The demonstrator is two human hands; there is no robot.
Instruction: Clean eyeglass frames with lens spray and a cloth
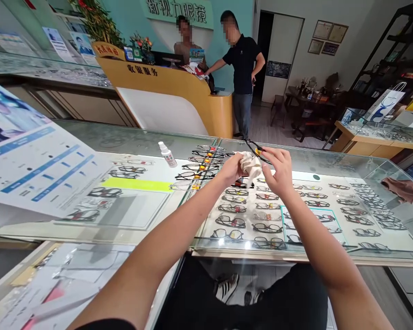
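Eyeglasses (252,147) with a dark, slim frame and a small yellow patch (258,151) near the middle are held up above the glass showcase (247,252), sloping down toward the right. The right hand (278,169) has its fingers closed on one end of them; the left hand (231,168) is bunched tight around a crumpled cream cloth (250,166) that overlaps the frame in view, though I cannot tell whether it presses on a lens. Counted up: one pair in hand, one cream cloth, one white spray bottle (167,155) standing to the left, one brown cloth (401,189) at far right. Roughly six display pairs (197,175) lie in an overlapping row beside the left hand. Beyond are one yellow desk (179,82), two people (242,59) and four framed sheets (322,30) on the wall
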